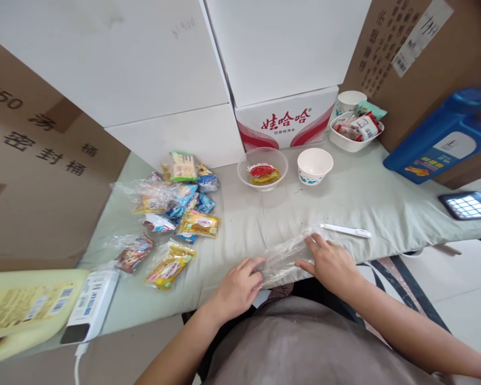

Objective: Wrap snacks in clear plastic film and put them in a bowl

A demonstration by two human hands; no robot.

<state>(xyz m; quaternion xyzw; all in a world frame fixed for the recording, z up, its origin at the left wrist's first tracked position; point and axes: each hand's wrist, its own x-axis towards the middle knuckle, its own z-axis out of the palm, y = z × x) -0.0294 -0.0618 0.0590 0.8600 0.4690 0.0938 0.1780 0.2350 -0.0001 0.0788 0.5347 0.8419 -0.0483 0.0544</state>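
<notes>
A clear, crinkled plastic bag (282,259) lies flat on the cloth-covered surface in front of me. My left hand (240,282) is at its left end, fingers curled together against the edge; the exact grip is partly hidden. On the bag's right end rests my right hand (332,263), fingers stretched out and thumb apart. Just beyond the right hand is a white capped pen-like stick (347,230). Farther back stand a clear plastic bowl (243,174) with a few wrapped snacks (263,172) inside and a white paper cup (315,170).
Several packaged snacks (198,222) are heaped on the left. A white tub (355,145) of packets sits back right, near a blue bottle (436,139) and a phone (471,205). A power strip (96,299) and yellow jug (28,305) lie front left. Boxes (286,125) wall the back.
</notes>
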